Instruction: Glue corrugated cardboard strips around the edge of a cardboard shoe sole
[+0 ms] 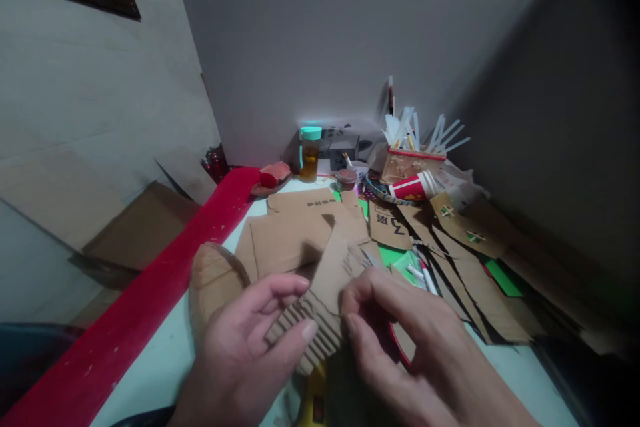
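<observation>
Both hands hold one piece of corrugated cardboard [325,293] above the table, near the front edge. My left hand [250,353] pinches its ribbed lower left part between thumb and fingers. The upper right edge is gripped by the fingertips of my right hand [415,340]. The piece shows exposed corrugated ridges at the bottom and a smooth brown face above. Under it lie flat cardboard sheets [295,233] on the pale table [165,360]. A rounded cardboard piece [215,277] lies just left of my left hand.
A red strip [165,267] runs along the table's left edge. Cardboard strips [470,273] and green paper [503,278] cover the right side. At the back stand a teal-capped jar [310,153], a red and white cup [415,187] on its side, and a box of sticks [413,160]. A yellow tool [315,400] lies below my hands.
</observation>
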`<state>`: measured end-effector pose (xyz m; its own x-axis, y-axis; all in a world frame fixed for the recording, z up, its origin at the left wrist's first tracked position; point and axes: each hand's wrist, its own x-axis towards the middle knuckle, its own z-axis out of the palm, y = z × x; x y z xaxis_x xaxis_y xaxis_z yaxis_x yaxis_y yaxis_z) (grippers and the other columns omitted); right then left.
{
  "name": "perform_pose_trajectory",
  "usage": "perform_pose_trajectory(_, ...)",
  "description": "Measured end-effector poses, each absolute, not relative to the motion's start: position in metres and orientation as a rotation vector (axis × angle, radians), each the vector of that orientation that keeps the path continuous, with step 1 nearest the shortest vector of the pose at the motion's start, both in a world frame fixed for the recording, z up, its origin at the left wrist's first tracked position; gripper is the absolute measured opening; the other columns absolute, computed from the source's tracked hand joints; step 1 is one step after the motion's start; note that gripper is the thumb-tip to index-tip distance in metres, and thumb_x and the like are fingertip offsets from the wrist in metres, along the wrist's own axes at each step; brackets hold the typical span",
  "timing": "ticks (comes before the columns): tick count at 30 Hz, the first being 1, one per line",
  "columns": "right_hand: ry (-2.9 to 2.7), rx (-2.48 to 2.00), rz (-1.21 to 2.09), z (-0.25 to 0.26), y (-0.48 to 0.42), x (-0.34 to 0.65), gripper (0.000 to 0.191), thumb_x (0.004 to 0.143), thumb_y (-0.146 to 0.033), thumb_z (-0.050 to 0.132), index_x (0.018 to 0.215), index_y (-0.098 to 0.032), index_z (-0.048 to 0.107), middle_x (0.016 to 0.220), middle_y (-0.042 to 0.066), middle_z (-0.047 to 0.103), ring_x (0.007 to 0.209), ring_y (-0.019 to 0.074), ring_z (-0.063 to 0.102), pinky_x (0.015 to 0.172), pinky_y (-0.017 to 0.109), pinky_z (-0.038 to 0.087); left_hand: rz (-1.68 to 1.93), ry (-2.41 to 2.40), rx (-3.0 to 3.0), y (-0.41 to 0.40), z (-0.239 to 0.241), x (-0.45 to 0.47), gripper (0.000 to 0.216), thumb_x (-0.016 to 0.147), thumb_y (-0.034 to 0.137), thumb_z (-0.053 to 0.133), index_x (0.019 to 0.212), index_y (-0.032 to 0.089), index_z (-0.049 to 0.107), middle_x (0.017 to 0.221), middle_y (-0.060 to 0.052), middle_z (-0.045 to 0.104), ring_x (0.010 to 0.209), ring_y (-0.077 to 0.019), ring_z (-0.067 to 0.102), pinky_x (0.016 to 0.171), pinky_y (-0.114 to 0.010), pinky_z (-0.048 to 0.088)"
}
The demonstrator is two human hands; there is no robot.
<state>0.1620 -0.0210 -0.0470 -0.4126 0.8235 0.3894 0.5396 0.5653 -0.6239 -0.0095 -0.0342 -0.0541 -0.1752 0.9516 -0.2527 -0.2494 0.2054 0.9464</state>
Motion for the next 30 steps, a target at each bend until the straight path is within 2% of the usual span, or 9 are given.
perform_pose_trajectory(4,-2.178,-1.021,0.374,-0.057,-0.021,0.162,0.007,0.098,-0.019,0.051,0.092,-0.022,0.051,0.082,-0.002,0.055,0.068,0.0112,0.055,0.06,0.024,0.044,1.259,1.296,0.8,-0.034,-0.055,-0.011,0.024,0.062,0.01,0.085,0.081,0.019,0.074,0.077,-0.004,0.077,0.083,-0.0248,0.076,0.074,-0.027,0.061)
perform_pose_trajectory(10,-2.291,-0.985,0.096,-0.069,-0.024,0.16,0.009,0.1,-0.013,0.047,0.095,-0.019,0.051,0.083,0.003,0.054,0.075,0.0178,0.052,0.065,0.032,0.041,1.257,1.339,0.809,-0.033,-0.056,-0.01,0.023,0.06,0.009,0.085,0.078,0.018,0.073,0.075,-0.004,0.075,0.081,-0.0224,0.075,0.07,-0.024,0.06)
perform_pose_trajectory(15,-2.261,-0.952,0.16,-0.068,-0.023,0.16,0.013,0.1,-0.009,0.045,0.095,-0.02,0.048,0.082,0.001,0.052,0.073,0.0143,0.053,0.066,0.029,0.042,1.257,1.344,0.776,-0.032,-0.053,-0.008,0.022,0.061,0.01,0.083,0.079,0.017,0.073,0.076,-0.005,0.077,0.081,-0.0231,0.076,0.07,-0.024,0.06)
perform_pose_trajectory(21,-2.225,-1.037,0.257,-0.064,-0.024,0.161,0.01,0.101,-0.014,0.045,0.094,-0.021,0.047,0.081,-0.001,0.052,0.071,0.0118,0.055,0.065,0.027,0.045,1.225,1.308,0.79,-0.032,-0.055,-0.011,0.024,0.06,0.011,0.083,0.081,0.017,0.074,0.078,-0.005,0.078,0.084,-0.0244,0.077,0.068,-0.024,0.06)
perform_pose_trajectory(26,-2.131,-1.092,0.149,-0.067,-0.024,0.155,0.014,0.101,-0.018,0.044,0.088,-0.023,0.046,0.075,-0.003,0.051,0.062,0.011,0.055,0.058,0.026,0.044,1.204,1.255,0.781,-0.033,-0.054,-0.013,0.026,0.06,0.009,0.084,0.082,0.017,0.074,0.079,-0.006,0.079,0.085,-0.0254,0.077,0.068,-0.024,0.06)
perform_pose_trajectory(30,-2.099,-1.1,0.194,-0.065,-0.021,0.154,0.013,0.099,-0.018,0.045,0.088,-0.024,0.046,0.072,-0.004,0.052,0.059,0.0091,0.056,0.055,0.023,0.045,1.195,1.22,0.778,-0.033,-0.054,-0.013,0.025,0.06,0.012,0.084,0.083,0.017,0.074,0.077,-0.006,0.078,0.082,-0.0253,0.077,0.069,-0.026,0.061)
